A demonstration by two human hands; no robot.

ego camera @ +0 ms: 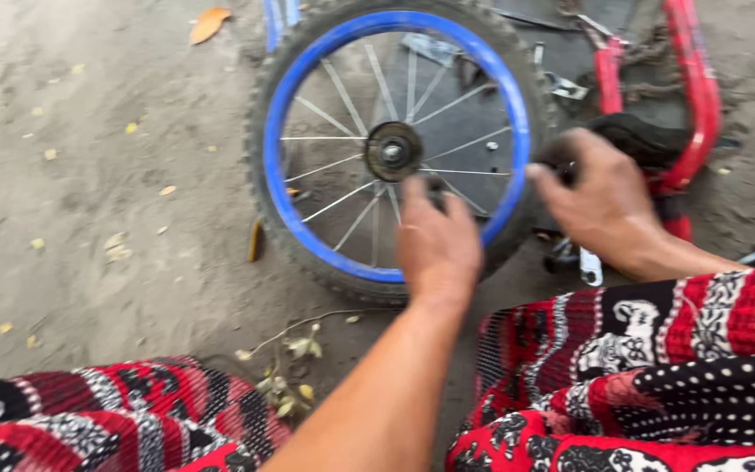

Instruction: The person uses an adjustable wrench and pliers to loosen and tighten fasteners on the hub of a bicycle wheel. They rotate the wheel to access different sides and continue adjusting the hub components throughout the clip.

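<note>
A small bicycle wheel (392, 150) with a blue rim (283, 188), silver spokes and a black tyre lies flat on sandy ground. My left hand (437, 249) reaches over the near side of the rim, its fingers curled around a small dark object (436, 187) just below the hub (392, 150); motion blur hides what that object is. My right hand (606, 203) comes in from the right and grips the tyre's right edge (555, 162).
A red bicycle frame (701, 87) with a chain lies at the upper right, partly behind the wheel. Small metal parts (589, 265) lie below my right hand. My knees in red patterned cloth (657, 367) fill the bottom. Dry leaves (209, 24) dot the sand.
</note>
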